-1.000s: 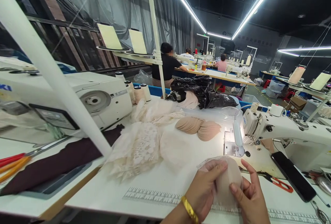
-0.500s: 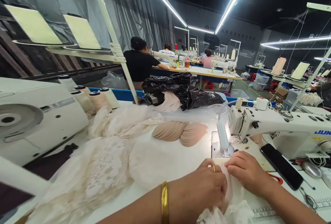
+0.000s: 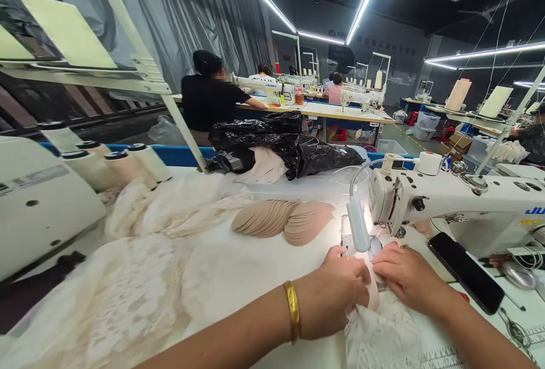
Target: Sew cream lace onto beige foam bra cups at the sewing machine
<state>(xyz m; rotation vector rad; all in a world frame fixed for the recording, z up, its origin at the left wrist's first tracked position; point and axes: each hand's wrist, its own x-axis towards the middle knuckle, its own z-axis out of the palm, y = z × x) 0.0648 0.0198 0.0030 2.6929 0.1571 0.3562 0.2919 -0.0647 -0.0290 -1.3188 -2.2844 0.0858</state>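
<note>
A piece of white lace fabric (image 3: pixel 383 332) with a pale pink, smooth part hangs over the table's front edge and runs up to the sewing machine (image 3: pixel 460 193). My left hand (image 3: pixel 338 289), a gold bangle at its wrist, is closed on the left side of the fabric, fingers curled. On the right side my right hand (image 3: pixel 409 272) pinches the fabric just in front of the needle area, its fingertips bent down. The small lamp (image 3: pixel 358 224) partly hides the presser foot. Beyond my left hand lie two fanned stacks of beige, petal-shaped pieces (image 3: pixel 266 217).
Heaped cream lace (image 3: pixel 131 295) covers the left of the table. Thread cones (image 3: pixel 149 162) stand behind it. A black plastic bag (image 3: pixel 293 147) lies at the back. A phone (image 3: pixel 466 272) rests right of my right hand. A co-worker in black (image 3: pixel 208 96) sits ahead.
Both hands have moved slightly up toward the machine's needle area, and the lace fabric has come further onto the table with them. The view has turned a little to the right.
</note>
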